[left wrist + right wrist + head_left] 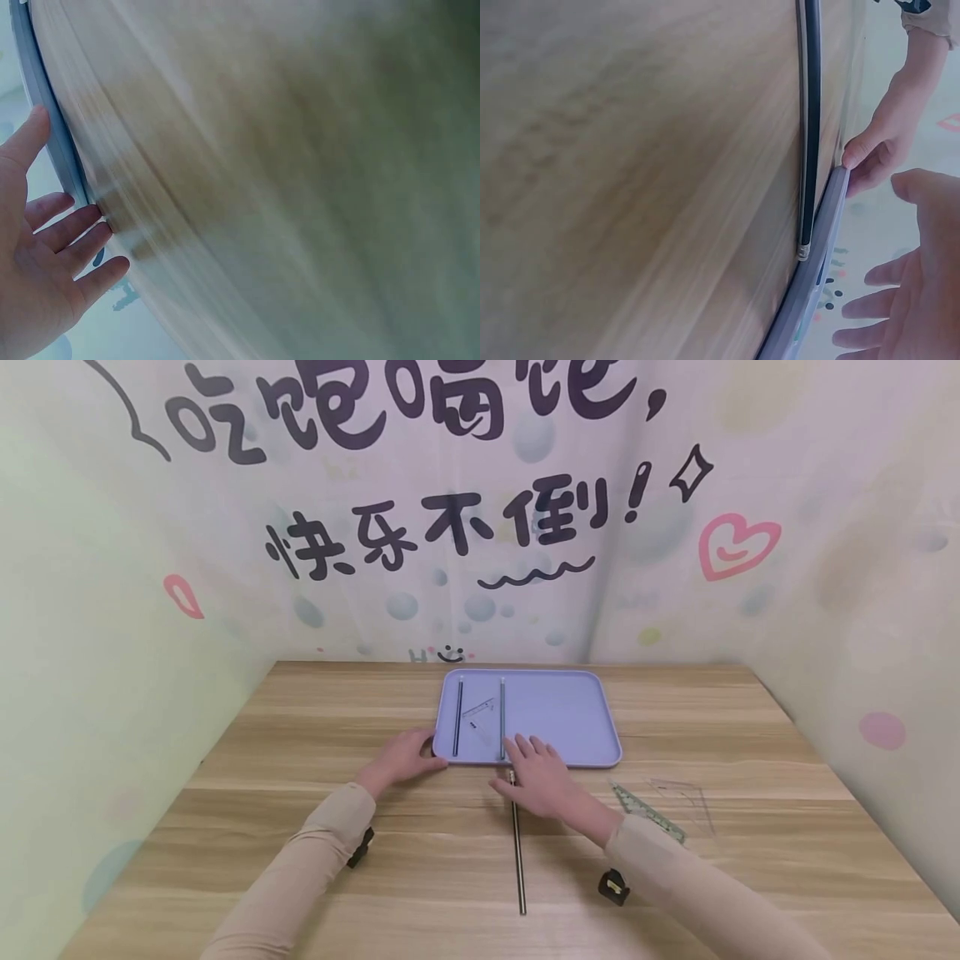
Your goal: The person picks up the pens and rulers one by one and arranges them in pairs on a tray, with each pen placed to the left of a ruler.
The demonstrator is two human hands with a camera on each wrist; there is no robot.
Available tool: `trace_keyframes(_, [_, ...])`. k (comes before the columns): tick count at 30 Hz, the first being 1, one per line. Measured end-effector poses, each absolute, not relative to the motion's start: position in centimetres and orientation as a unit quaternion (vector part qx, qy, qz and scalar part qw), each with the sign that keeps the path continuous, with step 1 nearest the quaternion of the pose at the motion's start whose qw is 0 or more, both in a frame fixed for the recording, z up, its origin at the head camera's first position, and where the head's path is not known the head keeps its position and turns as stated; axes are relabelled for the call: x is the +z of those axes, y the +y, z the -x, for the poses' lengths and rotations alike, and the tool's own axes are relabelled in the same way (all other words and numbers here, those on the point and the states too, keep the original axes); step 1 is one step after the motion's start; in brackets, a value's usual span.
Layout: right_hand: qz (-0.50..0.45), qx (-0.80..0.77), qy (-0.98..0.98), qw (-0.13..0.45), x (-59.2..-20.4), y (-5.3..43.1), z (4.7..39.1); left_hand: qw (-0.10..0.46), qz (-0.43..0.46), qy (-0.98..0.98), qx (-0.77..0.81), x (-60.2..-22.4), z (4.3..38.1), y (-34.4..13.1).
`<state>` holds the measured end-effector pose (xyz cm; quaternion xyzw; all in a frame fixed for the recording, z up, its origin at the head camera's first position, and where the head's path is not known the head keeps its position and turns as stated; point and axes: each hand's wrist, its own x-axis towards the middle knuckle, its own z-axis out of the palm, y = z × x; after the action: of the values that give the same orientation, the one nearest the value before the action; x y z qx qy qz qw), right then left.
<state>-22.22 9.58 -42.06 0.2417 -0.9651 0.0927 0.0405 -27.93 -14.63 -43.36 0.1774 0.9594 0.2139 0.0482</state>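
A lavender tray point(562, 718) lies at the back middle of the table. My left hand point(405, 757) touches its front left corner, fingers extended along the side and thumb at the front edge. Over the front rim hovers my right hand point(542, 781), fingers straight and holding nothing. Inside the tray, a dark pencil point(458, 718) and a greyish pencil point(502, 718) stand lengthwise, with a clear set square point(478, 708) between them. Another dark pencil point(518, 852) lies on the table before the tray, its metal-banded end point(803, 252) close to the rim and partly under my right hand.
To the right of the tray lie a greenish ruler-like piece point(648, 812), partly behind the right forearm, and a clear set square point(705, 810). Small black devices sit by the left sleeve point(361, 848) and right sleeve point(614, 887). A printed curtain point(450, 610) hangs behind the table.
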Motion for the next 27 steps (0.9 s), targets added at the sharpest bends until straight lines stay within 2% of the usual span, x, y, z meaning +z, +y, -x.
trace_keyframes(9, [-0.267, 0.133, -0.954, 0.024, -42.2, 10.8, 20.6, 0.052, -0.174, 0.961, 0.208, -43.4, 28.0, -14.6])
trace_keyframes(27, [-0.286, 0.118, -0.950, 0.044, -43.2, 13.5, 18.4, 0.044, -0.187, 0.956, 0.223, -43.3, 27.9, -14.5])
